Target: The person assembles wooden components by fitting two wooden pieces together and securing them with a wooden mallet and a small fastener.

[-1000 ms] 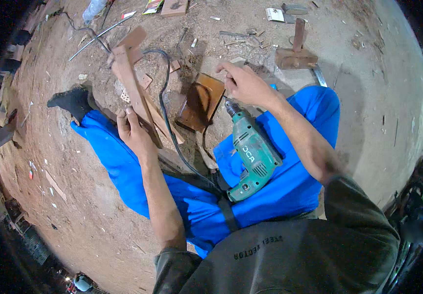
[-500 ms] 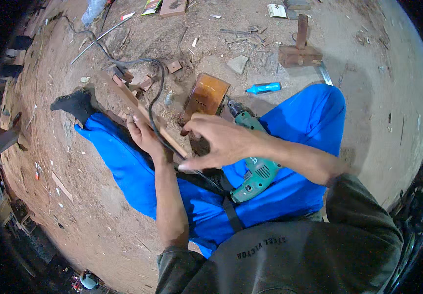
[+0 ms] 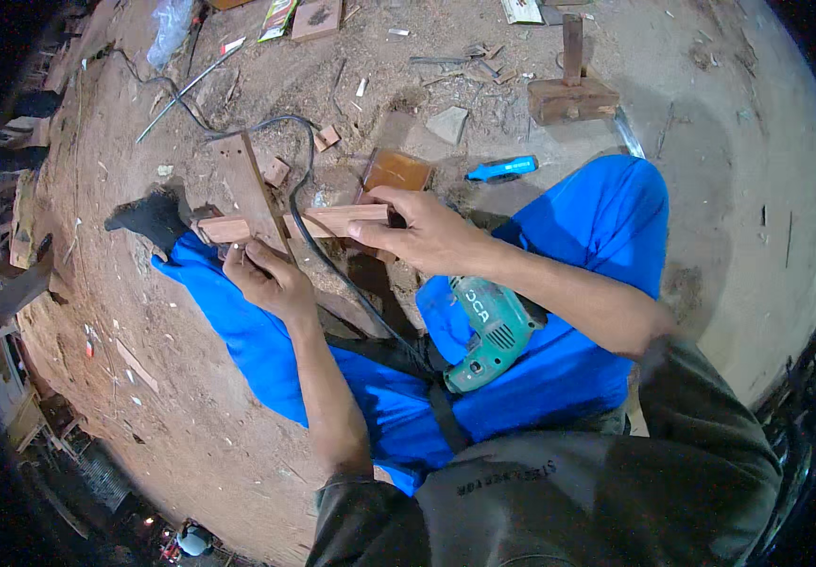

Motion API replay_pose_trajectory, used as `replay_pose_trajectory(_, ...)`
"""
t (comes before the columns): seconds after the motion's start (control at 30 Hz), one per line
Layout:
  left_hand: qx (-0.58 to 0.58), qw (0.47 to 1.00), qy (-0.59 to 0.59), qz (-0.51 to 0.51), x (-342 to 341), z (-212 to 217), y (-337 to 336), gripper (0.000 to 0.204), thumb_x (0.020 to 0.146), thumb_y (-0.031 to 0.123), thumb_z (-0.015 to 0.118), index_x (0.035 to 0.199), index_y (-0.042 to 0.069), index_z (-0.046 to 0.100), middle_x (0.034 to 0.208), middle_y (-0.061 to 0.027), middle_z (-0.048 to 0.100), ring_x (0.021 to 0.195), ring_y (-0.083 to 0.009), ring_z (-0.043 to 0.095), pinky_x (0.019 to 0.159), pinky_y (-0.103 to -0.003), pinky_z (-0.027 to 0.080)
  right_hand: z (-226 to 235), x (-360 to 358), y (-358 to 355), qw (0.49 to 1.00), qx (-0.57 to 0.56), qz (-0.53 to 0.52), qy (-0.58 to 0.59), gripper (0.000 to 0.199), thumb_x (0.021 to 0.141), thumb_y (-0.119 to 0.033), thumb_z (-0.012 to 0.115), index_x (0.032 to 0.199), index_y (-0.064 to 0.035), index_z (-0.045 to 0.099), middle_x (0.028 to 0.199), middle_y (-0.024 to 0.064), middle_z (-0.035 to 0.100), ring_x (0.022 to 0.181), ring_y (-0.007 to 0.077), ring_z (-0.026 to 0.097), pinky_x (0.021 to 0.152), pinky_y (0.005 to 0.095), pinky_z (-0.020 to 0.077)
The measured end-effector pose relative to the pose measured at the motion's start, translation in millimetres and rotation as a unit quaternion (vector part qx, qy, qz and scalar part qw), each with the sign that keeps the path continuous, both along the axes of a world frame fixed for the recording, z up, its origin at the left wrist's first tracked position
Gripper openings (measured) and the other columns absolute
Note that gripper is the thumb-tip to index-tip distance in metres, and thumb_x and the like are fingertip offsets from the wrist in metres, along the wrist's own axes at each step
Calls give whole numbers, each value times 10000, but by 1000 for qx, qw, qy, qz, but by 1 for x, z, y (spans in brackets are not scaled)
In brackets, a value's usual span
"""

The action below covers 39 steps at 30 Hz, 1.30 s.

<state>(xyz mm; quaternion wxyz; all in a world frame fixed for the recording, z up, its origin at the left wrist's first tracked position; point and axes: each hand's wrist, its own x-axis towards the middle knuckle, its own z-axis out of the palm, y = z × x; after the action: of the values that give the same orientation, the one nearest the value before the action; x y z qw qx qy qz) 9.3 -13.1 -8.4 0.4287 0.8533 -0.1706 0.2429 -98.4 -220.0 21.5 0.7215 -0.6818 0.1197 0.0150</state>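
Two flat wooden pieces cross over my outstretched left leg: a brown plank (image 3: 242, 175) and a paler strip (image 3: 337, 221) running sideways. My left hand (image 3: 271, 281) is closed on the near part of the plank, beside the crossing. My right hand (image 3: 427, 230) pinches the right end of the strip between thumb and fingers. A green power drill (image 3: 491, 335) lies across my lap, its front end hidden under my right forearm. Its black cable (image 3: 306, 151) loops over the strip. Beyond my right hand sits an amber-brown wooden block (image 3: 398, 171), partly covered.
A blue pen-shaped tool (image 3: 502, 169) lies near my right knee. Farther off stands a wooden mallet (image 3: 571, 100), with a metal blade (image 3: 629, 134) beside it. Small wood offcuts (image 3: 326, 138), a flat stone (image 3: 448, 125) and a thin metal rod (image 3: 188, 93) lie on the dirt floor.
The plank has swung more upright, and the strip now shows crossing it. My right hand, apart from the wood before, has closed on the strip's end. My left hand has shifted slightly nearer my leg.
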Motion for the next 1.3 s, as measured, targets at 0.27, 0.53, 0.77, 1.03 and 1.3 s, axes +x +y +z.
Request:
replay_pose_trajectory(0.27,-5,996,45,72,2,11,1,200,1076,149,517,1121,-45,502,873,-116,641,765,-144,596,629,-278,463,8,-9,-1,953,-247,170,49,606,891,-495,721,1124,57,631,892,224,704,833,331,711,745,419,544)
replay_pose_trajectory(0.53,-95,989,101,56,3,1,-2,190,1083,161,506,1094,-29,509,962,-112,611,869,-140,577,737,-293,479,7,-22,26,937,-98,334,11,657,891,-506,721,1250,39,646,815,172,712,729,264,681,671,400,524)
replay_pose_trajectory(0.77,-126,988,76,54,11,-2,6,234,1084,211,514,1117,-20,488,944,-83,600,834,-139,566,725,-282,478,32,-11,-15,944,119,303,46,409,918,-436,739,856,-32,739,699,-32,622,651,55,523,573,280,400)
replay_pose_trajectory(1.03,-199,974,77,76,16,10,18,282,1087,258,512,1142,-18,483,953,-80,595,808,-119,553,663,-265,471,17,-6,-96,979,152,-46,130,352,856,-360,758,749,-26,728,662,4,623,575,71,491,521,248,375)
replay_pose_trajectory(1.3,-380,903,174,-102,37,-1,65,170,1085,232,516,1077,63,537,932,-18,622,729,-57,576,563,-213,468,-26,6,-79,874,-452,-37,174,289,807,-83,678,1078,18,665,954,248,692,929,444,668,843,493,539)
